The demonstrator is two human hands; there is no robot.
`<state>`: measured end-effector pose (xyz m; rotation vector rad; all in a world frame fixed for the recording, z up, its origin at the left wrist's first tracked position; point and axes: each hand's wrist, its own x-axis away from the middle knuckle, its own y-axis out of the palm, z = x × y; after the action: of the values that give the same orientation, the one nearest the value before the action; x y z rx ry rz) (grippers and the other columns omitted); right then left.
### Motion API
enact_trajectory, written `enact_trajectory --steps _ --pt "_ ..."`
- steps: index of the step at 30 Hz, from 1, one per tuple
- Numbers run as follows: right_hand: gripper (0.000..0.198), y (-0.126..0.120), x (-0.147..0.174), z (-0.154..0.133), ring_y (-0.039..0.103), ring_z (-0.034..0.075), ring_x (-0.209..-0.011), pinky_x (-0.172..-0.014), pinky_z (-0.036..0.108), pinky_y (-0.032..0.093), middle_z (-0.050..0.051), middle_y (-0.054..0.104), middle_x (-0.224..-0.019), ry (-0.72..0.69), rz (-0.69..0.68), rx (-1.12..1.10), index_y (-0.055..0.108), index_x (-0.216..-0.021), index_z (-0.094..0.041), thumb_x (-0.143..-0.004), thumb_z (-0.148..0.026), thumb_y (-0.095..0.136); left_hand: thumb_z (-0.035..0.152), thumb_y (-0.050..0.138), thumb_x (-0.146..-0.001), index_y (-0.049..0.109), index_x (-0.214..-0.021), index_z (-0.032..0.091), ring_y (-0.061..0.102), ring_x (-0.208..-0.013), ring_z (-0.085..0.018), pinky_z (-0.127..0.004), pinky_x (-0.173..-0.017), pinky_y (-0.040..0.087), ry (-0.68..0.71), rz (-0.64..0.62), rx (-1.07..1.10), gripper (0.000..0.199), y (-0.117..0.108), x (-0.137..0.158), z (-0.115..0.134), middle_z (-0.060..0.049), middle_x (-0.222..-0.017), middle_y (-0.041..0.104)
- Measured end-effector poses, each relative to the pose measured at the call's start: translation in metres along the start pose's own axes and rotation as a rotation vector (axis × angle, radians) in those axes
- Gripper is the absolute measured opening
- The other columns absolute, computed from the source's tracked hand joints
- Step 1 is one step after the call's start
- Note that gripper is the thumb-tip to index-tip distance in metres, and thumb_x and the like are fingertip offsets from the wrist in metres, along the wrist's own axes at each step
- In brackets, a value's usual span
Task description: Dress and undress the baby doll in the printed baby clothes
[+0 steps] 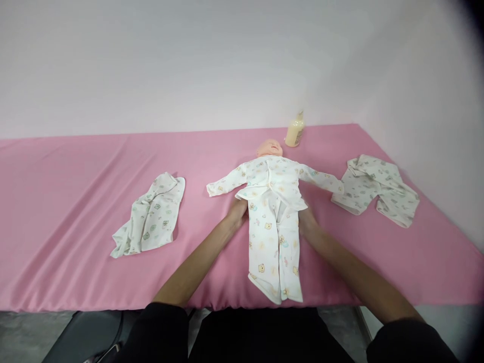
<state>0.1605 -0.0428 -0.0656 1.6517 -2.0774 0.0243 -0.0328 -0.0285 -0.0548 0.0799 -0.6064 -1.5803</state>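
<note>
A baby doll (269, 147) lies on its back with its head toward the wall. It wears a white long-sleeved baby shirt (274, 174) with a small bear print, the sleeves spread to both sides. Matching baby trousers (262, 242) cover its lower body, their legs pointing toward me. My left hand (238, 208) is at the left side of the doll's waist, partly beneath the shirt hem. On the opposite side, my right hand (306, 218) reaches under the hem too. Cloth hides the fingers of both hands, so their grip does not show.
Crumpled white printed baby clothing (157, 217) lies to the left on the pink-covered table (75, 201). Printed baby shorts or trousers (378, 186) lie at the right. A pump bottle (294, 132) stands behind the doll, near the wall. A dark chair (94, 335) is below the front edge.
</note>
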Motion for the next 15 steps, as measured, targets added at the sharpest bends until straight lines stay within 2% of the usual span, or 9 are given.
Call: enact_trajectory --steps 4,9,12,15 --pt "0.024 0.0 -0.008 0.004 0.055 0.017 -0.077 -0.066 0.03 0.047 -0.002 0.063 -0.077 0.005 -0.027 -0.064 0.054 -0.072 -0.023 -0.064 -0.037 0.071 0.039 0.075 -0.074 0.067 -0.103 0.018 0.066 -0.09 -0.021 -0.034 -0.084 0.053 -0.099 -0.038 0.019 0.037 -0.001 -0.004 -0.003 -0.008 -0.093 0.071" --pt "0.026 -0.002 -0.012 0.008 0.056 0.018 -0.074 -0.063 0.031 0.047 -0.002 0.064 -0.077 0.001 -0.041 -0.091 0.059 -0.077 -0.024 -0.063 -0.04 0.074 0.036 0.078 -0.071 0.067 -0.099 0.015 0.065 -0.083 -0.02 -0.032 -0.076 0.052 -0.041 -0.017 -0.018 0.036 -0.001 -0.004 -0.011 -0.008 -0.085 0.07" --pt "0.026 -0.002 -0.009 0.005 0.053 0.016 -0.066 -0.059 0.031 0.045 -0.003 0.061 -0.07 0.01 -0.033 -0.089 0.058 -0.072 -0.024 -0.063 -0.039 0.076 0.034 0.078 -0.071 0.067 -0.099 0.016 0.065 -0.082 -0.02 -0.031 -0.074 0.052 -0.018 -0.029 -0.01 0.035 0.002 0.0 -0.017 -0.008 -0.087 0.069" --pt "0.027 -0.003 -0.003 0.0 0.053 0.017 -0.066 -0.06 0.033 0.045 -0.002 0.062 -0.07 0.015 -0.005 -0.067 0.057 -0.068 -0.024 -0.063 -0.041 0.077 0.03 0.077 -0.071 0.066 -0.101 0.017 0.066 -0.086 -0.021 -0.032 -0.075 0.053 -0.011 -0.038 -0.021 0.035 0.006 0.004 -0.016 -0.009 -0.094 0.07"
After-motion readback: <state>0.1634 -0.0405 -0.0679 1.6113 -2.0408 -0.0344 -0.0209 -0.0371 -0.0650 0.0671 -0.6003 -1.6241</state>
